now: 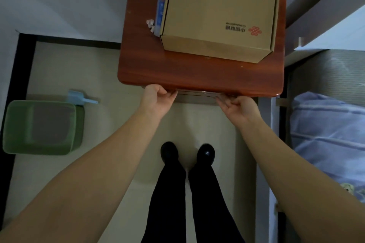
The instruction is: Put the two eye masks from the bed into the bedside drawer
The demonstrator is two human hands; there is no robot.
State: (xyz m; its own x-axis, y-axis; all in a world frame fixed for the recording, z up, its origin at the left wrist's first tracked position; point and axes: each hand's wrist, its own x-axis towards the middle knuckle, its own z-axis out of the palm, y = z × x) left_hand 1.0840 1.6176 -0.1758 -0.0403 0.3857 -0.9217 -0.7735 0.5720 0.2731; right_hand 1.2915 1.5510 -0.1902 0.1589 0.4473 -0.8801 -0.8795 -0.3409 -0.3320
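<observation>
I look straight down on a reddish-brown wooden bedside table (197,73). Under its front edge only a thin strip of the drawer front (197,93) shows. My left hand (156,100) curls its fingers around the left end of that strip. At the right end my right hand (239,107) hooks its fingers under the drawer's edge. Both hands touch the drawer front. The bed with a blue striped cover (327,138) lies at the right edge. No eye mask is visible anywhere in the view.
A brown cardboard box (219,12) fills most of the table top, with a blue tube (161,8) and crumpled paper (151,24) beside it. A green bin (42,126) and a light blue scoop (79,98) sit on the floor at left. My black shoes (187,153) stand before the table.
</observation>
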